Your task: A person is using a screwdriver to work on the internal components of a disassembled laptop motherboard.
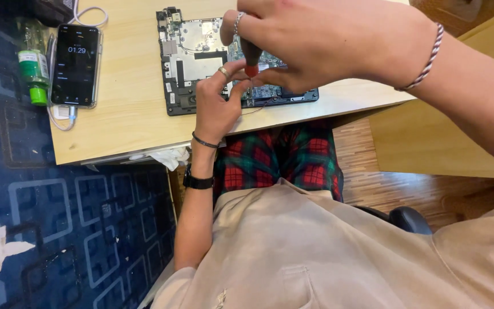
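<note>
We hold a small screwdriver (251, 57), dark-handled with a red collar, upright over the opened laptop base (201, 63) at the desk's near edge. Our right hand (321, 43) closes around the handle; our left hand (215, 106) pinches the shaft from seven o'clock. A slipped tip could, we judge, gouge the exposed board. A phone (75, 64) and green bottle (34, 66) lie at nine o'clock.

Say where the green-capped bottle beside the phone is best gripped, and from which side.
Probably round the clear body of the bottle, coming from above: it lies on its side at the table edge, with the phone close alongside, so its upper side is freest.
</note>
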